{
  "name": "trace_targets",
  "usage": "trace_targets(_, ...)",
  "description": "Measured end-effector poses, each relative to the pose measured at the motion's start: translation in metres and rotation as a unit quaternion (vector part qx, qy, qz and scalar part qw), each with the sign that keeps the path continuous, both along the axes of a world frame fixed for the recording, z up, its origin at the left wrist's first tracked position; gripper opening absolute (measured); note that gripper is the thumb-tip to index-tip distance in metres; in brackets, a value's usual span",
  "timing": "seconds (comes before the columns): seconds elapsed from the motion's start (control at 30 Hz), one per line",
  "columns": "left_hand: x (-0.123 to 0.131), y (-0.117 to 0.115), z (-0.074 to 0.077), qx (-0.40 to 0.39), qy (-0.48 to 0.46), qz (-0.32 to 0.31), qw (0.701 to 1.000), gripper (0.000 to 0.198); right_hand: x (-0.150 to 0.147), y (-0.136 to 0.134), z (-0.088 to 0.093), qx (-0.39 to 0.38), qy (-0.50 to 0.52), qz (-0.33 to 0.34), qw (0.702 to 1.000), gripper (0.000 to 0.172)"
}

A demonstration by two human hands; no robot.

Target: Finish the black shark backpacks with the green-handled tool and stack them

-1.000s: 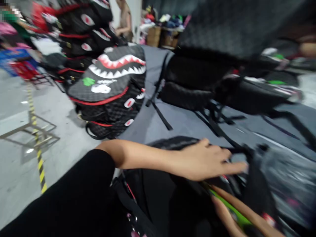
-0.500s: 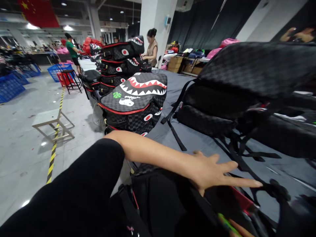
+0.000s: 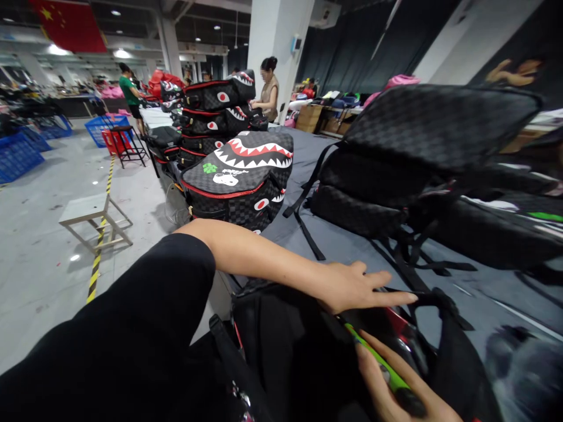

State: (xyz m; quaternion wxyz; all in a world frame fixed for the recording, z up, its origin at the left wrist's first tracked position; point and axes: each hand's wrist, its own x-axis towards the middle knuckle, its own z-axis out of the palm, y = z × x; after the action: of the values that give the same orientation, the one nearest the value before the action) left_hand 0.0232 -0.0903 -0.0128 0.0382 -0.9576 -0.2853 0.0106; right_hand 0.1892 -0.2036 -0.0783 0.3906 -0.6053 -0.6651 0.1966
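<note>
In front of me is a black backpack [image 3: 290, 346] with red edging and loose straps. My left hand [image 3: 352, 287] reaches across its upper part, palm down with the fingers stretched out, resting on or just above it. In my right hand [image 3: 391, 375], at the lower right, is a slim lime-green tool [image 3: 380, 363] with a dark end and a small round silvery spot. Its tip points up and left, close below my left hand, and what it touches is hidden. A red and shiny part of the bag [image 3: 398, 325] shows beyond the right fingers.
Beyond stand checkered backpacks with shark-mouth prints [image 3: 241, 170], some in a stack [image 3: 215, 94]. More dark checkered backpacks [image 3: 404, 135] lie on the grey-covered table [image 3: 303, 143], straps trailing. A small stool [image 3: 85, 208] is on the left floor. Co-workers [image 3: 269, 91] are farther back.
My right hand has risen into view with the green tool, moving up and left towards my left hand. My left hand has shifted slightly left and up, fingers still extended.
</note>
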Motion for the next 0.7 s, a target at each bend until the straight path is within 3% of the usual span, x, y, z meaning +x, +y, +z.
trace_targets(0.2, -0.013, -0.004, 0.014, -0.084, 0.002, -0.012, 0.996, 0.098, -0.015, -0.015, 0.017, -0.033, 0.043, 0.015, 0.998, 0.040)
trace_targets(0.37, -0.020, -0.010, 0.006, -0.127, -0.051, 0.129, 0.982, 0.103, -0.014, -0.019, 0.020, -0.045, 0.059, 0.007, 0.997, 0.034)
trace_targets(0.43, -0.019, -0.013, 0.006, -0.138, -0.035, 0.157, 0.977, 0.101, -0.014, -0.020, 0.020, -0.049, 0.058, 0.007, 0.997, 0.032)
trace_targets(0.7, -0.003, 0.005, 0.017, -0.148, 0.075, 0.119, 0.979, 0.099, -0.018, -0.012, 0.015, -0.036, 0.081, -0.034, 0.995, 0.029)
